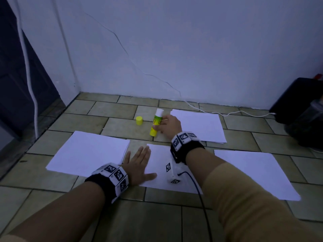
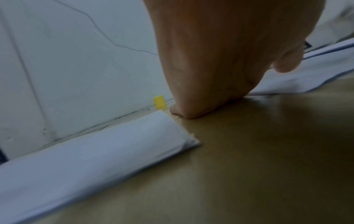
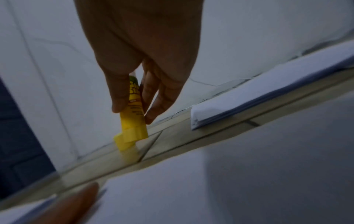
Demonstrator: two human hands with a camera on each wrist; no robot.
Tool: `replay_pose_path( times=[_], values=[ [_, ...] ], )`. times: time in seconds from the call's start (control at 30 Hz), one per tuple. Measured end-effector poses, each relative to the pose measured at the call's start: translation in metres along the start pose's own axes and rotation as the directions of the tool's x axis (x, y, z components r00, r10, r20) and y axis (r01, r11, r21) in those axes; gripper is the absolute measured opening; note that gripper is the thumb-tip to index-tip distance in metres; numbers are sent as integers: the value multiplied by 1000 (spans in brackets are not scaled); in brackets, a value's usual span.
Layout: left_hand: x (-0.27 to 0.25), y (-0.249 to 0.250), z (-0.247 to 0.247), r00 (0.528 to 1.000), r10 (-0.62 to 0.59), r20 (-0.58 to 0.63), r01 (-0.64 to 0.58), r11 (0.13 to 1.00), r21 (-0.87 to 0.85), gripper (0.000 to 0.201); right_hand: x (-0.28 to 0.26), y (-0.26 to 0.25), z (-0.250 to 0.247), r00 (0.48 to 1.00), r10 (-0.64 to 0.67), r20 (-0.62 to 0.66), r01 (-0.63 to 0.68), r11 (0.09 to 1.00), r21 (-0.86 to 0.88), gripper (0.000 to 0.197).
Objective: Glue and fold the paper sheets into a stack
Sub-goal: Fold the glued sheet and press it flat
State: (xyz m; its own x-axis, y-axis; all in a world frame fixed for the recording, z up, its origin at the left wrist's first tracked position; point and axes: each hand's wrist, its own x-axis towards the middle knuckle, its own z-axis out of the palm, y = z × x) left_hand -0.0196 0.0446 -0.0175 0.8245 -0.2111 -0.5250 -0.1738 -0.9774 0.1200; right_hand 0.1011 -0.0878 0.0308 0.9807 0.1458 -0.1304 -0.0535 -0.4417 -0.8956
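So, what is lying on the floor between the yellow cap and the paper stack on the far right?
The glue stick, upright and uncapped, gripped by the right hand. The head view shows it between the yellow cap and the far right paper stack.

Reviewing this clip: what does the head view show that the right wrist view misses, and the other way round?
Head view only: the loose yellow cap on the floor tiles beside the glue stick, the stick's exposed white tip, the paper stack at far left, the single sheet at right, the black box by the wall.

Right wrist view only: thumb and fingers pinching the stick's label from both sides, its yellow base blurred just above the floor.

Both: right hand holding the stick, left hand flat on the middle sheet, the far paper stack.
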Motion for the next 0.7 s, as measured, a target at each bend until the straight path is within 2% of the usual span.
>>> replay_pose_path(
  times=[0.1, 0.2, 0.4, 0.57, 0.7],
  values=[
    [0, -1, -4, 1000, 2, 21, -1, 999, -35, 91, 14, -3, 17, 998, -67, -7, 64, 969, -239, 37],
    [1, -1, -5, 1000, 3, 25, -3, 1000, 2, 94, 22, -6, 26, 993, -112, 22, 113, 925, -363, 34],
    [-2, -2, -6, 999, 24, 43, -25, 1000, 16, 94, 30, -8, 30, 992, -119, 41, 125, 888, -443, 36],
    [-2, -3, -7, 997, 43, 59, -44, 999, 23, 94, 17, -6, 18, 998, -21, 54, 40, 918, -394, 68],
    [-2, -4, -8, 996, 51, 75, -53, 998, 28, 94, -9, -10, 0, 992, 22, 122, 35, 896, -444, 64]
  ],
)
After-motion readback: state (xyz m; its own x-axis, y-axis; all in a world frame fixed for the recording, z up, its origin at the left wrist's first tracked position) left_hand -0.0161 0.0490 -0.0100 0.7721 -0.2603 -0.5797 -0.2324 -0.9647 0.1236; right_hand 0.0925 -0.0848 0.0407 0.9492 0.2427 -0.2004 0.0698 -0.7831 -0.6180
